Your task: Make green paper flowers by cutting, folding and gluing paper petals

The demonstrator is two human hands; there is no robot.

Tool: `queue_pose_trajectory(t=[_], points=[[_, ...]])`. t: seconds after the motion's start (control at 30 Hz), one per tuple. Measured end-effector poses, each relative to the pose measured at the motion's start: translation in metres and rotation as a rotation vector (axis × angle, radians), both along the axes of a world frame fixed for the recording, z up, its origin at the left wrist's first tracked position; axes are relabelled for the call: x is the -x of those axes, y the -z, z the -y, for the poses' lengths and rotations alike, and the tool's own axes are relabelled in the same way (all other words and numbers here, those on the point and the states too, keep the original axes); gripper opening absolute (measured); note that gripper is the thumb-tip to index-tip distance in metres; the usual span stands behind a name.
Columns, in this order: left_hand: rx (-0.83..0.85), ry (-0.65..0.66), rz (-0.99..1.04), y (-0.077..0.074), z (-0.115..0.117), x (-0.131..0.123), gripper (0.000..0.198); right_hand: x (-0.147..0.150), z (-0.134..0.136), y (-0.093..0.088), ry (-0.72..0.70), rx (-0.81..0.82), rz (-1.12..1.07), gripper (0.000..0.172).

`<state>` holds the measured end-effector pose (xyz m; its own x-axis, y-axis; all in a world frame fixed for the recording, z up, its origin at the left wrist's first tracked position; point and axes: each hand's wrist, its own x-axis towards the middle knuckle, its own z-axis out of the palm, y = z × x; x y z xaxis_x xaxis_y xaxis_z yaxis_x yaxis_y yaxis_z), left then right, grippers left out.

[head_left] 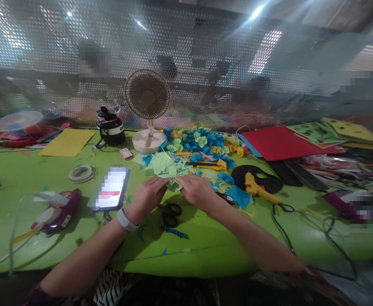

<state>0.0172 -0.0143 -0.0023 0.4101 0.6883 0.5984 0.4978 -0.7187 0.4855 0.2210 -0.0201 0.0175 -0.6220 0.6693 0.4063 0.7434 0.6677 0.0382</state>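
Note:
My left hand and my right hand meet over the green table, both pinching a small folded piece of light green paper between their fingertips. A white watch sits on my left wrist. Black scissors lie on the table just below my hands. A heap of cut light green paper squares lies directly beyond the fingers, with blue, green and yellow folded paper pieces further back.
A phone lies left of my hands, a purple glue gun further left, a tape roll behind. A small fan and black bottle stand at the back. A yellow glue gun and red sheets lie right.

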Motion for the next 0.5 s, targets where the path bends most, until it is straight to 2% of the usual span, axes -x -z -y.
queue_pose_trajectory(t=[0.23, 0.5], points=[[-0.120, -0.057, -0.167, 0.000, 0.008, -0.002, 0.025, 0.008, 0.003, 0.006, 0.088, 0.048, -0.054, 0.019], [0.007, -0.101, -0.139, 0.009, 0.018, -0.012, 0.034, 0.016, 0.007, 0.009, 0.153, 0.173, -0.178, 0.031]])
